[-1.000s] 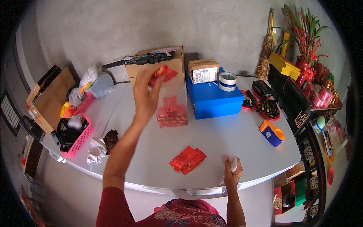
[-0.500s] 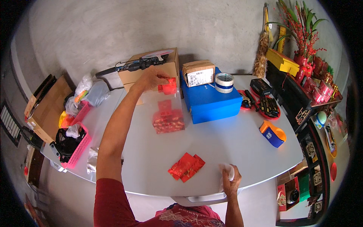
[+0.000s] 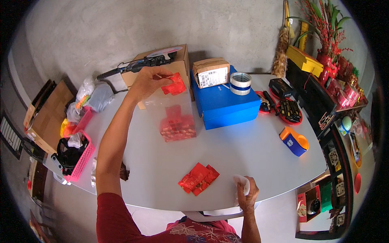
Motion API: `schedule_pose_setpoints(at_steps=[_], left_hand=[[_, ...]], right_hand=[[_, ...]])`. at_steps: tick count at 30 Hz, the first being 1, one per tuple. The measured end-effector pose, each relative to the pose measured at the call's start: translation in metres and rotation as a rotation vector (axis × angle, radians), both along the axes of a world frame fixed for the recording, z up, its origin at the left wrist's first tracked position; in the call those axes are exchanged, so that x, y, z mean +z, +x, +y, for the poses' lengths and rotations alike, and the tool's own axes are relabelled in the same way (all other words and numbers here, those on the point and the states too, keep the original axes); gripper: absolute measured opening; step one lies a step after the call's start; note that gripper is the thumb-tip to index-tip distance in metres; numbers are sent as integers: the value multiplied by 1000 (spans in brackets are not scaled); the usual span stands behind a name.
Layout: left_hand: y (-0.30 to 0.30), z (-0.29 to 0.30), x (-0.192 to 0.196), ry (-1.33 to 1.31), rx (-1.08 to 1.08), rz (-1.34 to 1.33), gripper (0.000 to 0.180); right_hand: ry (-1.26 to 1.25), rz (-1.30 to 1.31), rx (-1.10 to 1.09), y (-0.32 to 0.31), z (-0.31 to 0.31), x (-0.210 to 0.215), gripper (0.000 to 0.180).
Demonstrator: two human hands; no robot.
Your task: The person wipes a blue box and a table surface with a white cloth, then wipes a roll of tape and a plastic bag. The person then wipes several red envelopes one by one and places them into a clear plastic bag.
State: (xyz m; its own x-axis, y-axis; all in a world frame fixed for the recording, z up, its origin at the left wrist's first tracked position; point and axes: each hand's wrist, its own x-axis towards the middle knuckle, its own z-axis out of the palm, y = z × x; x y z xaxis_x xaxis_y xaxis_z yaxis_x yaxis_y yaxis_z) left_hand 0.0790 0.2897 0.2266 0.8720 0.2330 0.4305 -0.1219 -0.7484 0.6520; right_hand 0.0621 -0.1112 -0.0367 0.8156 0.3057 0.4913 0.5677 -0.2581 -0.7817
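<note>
My left hand (image 3: pixel 149 84) pinches a small red packet (image 3: pixel 174 84) at the mouth of a clear plastic container (image 3: pixel 184 106). Several red packets (image 3: pixel 175 126) show through the container's wall, heaped in its lower part. On the table before me lie more red packets (image 3: pixel 199 178), overlapping one another. My right hand (image 3: pixel 248 193) is closed round a whitish, see-through piece with a rounded edge (image 3: pixel 242 183) by the table's front edge; its kind is unclear.
A blue box (image 3: pixel 227 107) carries a small parcel (image 3: pixel 211 73) and a tape roll (image 3: pixel 240 83). An orange and blue band (image 3: pixel 294 141) lies at right, near red trays of black items (image 3: pixel 290 111). Pink baskets (image 3: pixel 83 164) stand at left. A dark brown scrap (image 3: pixel 124 172) lies beside my left arm.
My left hand has shifted slightly left, and the red packet in it is now in sharper view at the container's mouth. My right hand has kept its hold in the same place.
</note>
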Motion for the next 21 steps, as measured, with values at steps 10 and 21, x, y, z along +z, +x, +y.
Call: schedule_pose_setpoints(at_steps=[10, 21], left_hand=[[-10, -5, -22, 108, -33, 100, 19], [-8, -4, -44, 259, 79, -5, 20]], right_hand=[[-41, -48, 23, 1, 1, -2, 29], [-43, -120, 6, 0, 4, 3, 22]])
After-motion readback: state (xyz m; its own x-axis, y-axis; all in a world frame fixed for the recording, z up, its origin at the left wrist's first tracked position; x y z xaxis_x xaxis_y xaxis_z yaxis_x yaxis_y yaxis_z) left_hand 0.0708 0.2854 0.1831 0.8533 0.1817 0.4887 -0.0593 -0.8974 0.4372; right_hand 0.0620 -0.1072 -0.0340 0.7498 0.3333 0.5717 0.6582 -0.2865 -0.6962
